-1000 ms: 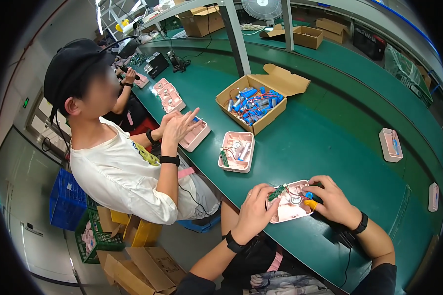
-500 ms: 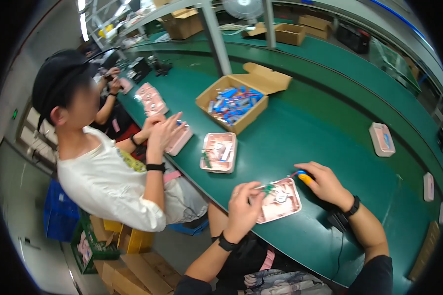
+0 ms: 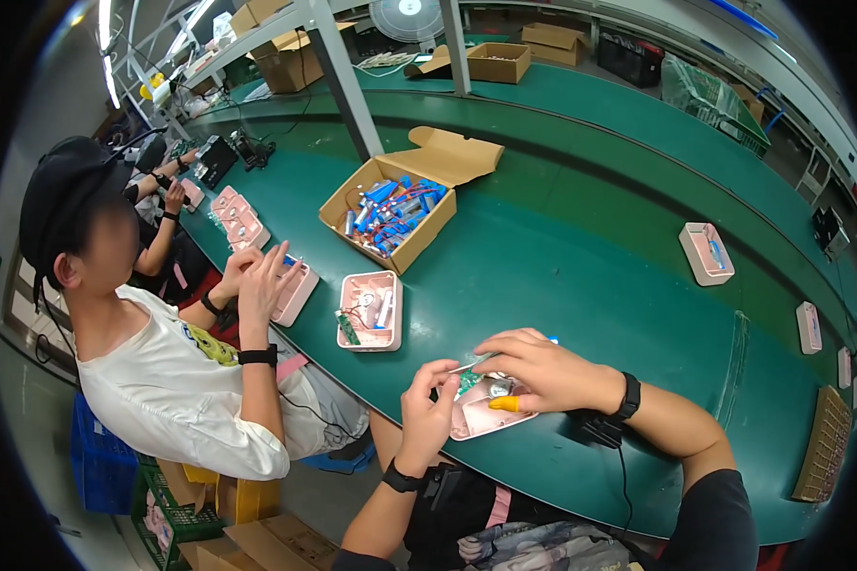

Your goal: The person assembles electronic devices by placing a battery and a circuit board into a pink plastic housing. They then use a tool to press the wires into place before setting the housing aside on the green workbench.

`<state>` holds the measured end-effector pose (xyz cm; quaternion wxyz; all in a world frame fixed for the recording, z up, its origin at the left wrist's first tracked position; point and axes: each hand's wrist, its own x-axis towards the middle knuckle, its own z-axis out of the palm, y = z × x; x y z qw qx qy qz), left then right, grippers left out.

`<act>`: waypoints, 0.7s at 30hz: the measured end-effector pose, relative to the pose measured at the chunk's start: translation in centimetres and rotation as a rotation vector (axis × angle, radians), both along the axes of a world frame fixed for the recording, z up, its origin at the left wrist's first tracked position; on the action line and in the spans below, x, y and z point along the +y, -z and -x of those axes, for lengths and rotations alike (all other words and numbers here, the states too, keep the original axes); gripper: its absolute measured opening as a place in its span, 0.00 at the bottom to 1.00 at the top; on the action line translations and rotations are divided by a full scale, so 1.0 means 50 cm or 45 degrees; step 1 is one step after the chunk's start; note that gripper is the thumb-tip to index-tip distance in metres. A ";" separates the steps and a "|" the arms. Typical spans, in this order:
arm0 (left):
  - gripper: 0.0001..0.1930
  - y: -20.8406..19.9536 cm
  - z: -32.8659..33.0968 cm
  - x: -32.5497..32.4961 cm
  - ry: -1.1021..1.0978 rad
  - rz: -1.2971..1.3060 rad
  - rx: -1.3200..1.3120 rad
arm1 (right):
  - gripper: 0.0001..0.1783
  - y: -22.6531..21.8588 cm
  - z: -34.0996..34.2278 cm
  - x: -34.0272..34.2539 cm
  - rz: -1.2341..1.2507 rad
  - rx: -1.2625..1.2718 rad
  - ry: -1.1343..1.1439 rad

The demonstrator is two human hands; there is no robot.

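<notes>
A pink plastic housing (image 3: 476, 419) lies in front of me, holding a green circuit board (image 3: 468, 383) and a round silvery part (image 3: 499, 388). My left hand (image 3: 427, 407) is closed in a pinch at the housing's left side. Over the housing arches my right hand (image 3: 535, 369), a yellow cover on one finger, its fingertips meeting the left hand's. Between the two hands runs a thin pale strip (image 3: 463, 367), too small to name surely. A bit of something blue (image 3: 554, 340) shows behind the right hand; whether it is held is hidden.
Another open pink housing (image 3: 369, 312) sits to the left, below a cardboard box (image 3: 390, 228) of blue battery cells. A co-worker (image 3: 176, 362) handles a pink housing at far left. A black adapter (image 3: 595, 428) lies by my right wrist. More pink housings (image 3: 707, 255) stand at right.
My right hand has moved left over the housing, its fingertips now against my left hand's. The blue cell with red wires it held is mostly hidden. The view has shifted right.
</notes>
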<state>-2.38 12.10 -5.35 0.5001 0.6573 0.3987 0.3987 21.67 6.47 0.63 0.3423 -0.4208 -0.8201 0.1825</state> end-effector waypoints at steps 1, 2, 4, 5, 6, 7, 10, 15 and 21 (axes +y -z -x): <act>0.09 0.007 -0.002 0.000 0.003 -0.031 -0.011 | 0.20 0.004 0.003 0.007 0.019 0.035 -0.012; 0.09 0.010 0.001 -0.002 0.000 -0.061 -0.021 | 0.20 0.013 -0.001 0.012 0.016 0.039 -0.028; 0.09 0.016 0.007 -0.006 -0.010 -0.061 -0.010 | 0.23 0.035 -0.029 0.019 0.127 0.114 -0.069; 0.09 0.018 0.009 -0.007 -0.002 -0.059 -0.003 | 0.24 0.044 -0.037 0.027 0.181 0.149 -0.086; 0.09 0.019 0.010 -0.005 0.007 -0.055 0.005 | 0.24 0.054 -0.037 0.037 0.177 0.148 -0.092; 0.09 0.015 0.008 -0.005 0.016 -0.054 0.004 | 0.24 0.058 -0.035 0.039 0.168 0.113 -0.124; 0.08 -0.009 0.001 -0.006 -0.004 -0.316 0.173 | 0.25 0.071 -0.031 0.040 0.155 0.047 -0.156; 0.07 0.014 -0.015 0.011 0.068 -0.267 0.147 | 0.19 0.090 -0.035 0.041 0.008 -0.072 -0.181; 0.11 0.080 0.050 0.061 0.052 -0.139 0.162 | 0.11 0.161 0.051 0.082 -0.265 0.261 -0.088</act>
